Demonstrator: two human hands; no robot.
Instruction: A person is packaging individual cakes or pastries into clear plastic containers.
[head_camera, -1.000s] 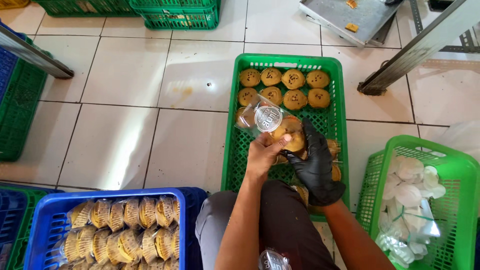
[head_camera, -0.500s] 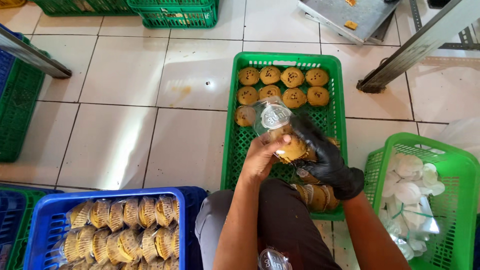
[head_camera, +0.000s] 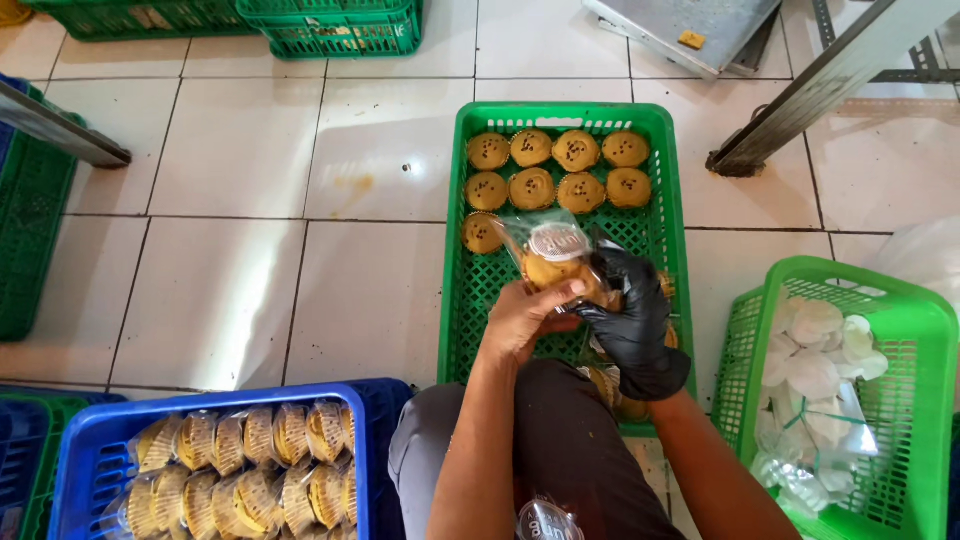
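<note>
A: Item one, the fingers?

B: Left hand (head_camera: 520, 320), bare: fingers curled, thumb pressed on the near edge of a clear plastic bag (head_camera: 555, 255). Right hand (head_camera: 632, 310), in a black glove: fingers bent and closed on the same bag from its right side. Both hands grip it; neither is spread.

A: Contents of the bag?

B: One golden-brown cake (head_camera: 555, 272), seen through the plastic. A round pale label sits on the upper face of the bag. Print not recorded.

A: Position of that item?

B: Held in the air over the middle of a green crate (head_camera: 455, 300), just above the person's knees.

A: Crate contents?

B: Eight unwrapped cakes (head_camera: 555, 170) of the same kind, round, with dark specks on top, in two rows of four at the far end; a ninth (head_camera: 482, 232) lies alone just below them on the left. More cakes show at the near end, partly hidden behind the gloved hand.

A: Surroundings?

B: Blue crate (head_camera: 100, 450), lower left, filled with bagged cakes standing in rows. Green basket (head_camera: 900, 330), right, holding a heap of clear empty bags (head_camera: 815, 360). All rest on a pale tiled floor (head_camera: 220, 250). Further green crates (head_camera: 330, 25) stand at the top edge.
</note>
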